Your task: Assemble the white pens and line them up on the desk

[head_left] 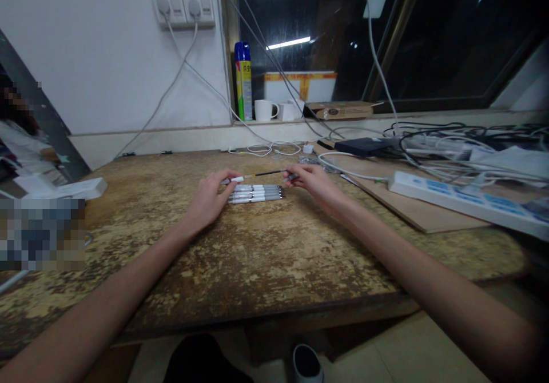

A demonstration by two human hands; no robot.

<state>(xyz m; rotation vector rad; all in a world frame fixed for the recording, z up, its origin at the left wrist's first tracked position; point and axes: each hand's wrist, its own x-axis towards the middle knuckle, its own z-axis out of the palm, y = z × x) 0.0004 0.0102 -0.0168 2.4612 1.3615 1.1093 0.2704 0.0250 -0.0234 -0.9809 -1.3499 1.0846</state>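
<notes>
Between my hands a thin dark pen refill (pixel 268 172) lies nearly level above the worn wooden table (pixel 240 263). My left hand (pixel 212 195) is closed on a white pen barrel (pixel 237 179), whose end faces the refill's lighter end. At the refill's dark end, the fingers of my right hand (pixel 311 182) pinch it together with a small grey piece (pixel 292 176), perhaps the pen's tip section. Just below, several white and grey pens (pixel 256 194) lie side by side in a row, close to my left fingertips.
At right, a white power strip (pixel 463 200) and a thin board (pixel 412 208) lie near tangled cables (pixel 450 137). A spray can (pixel 243 83) and a white mug (pixel 265 110) stand on the window ledge. Another person (pixel 21 137) is partly visible at far left.
</notes>
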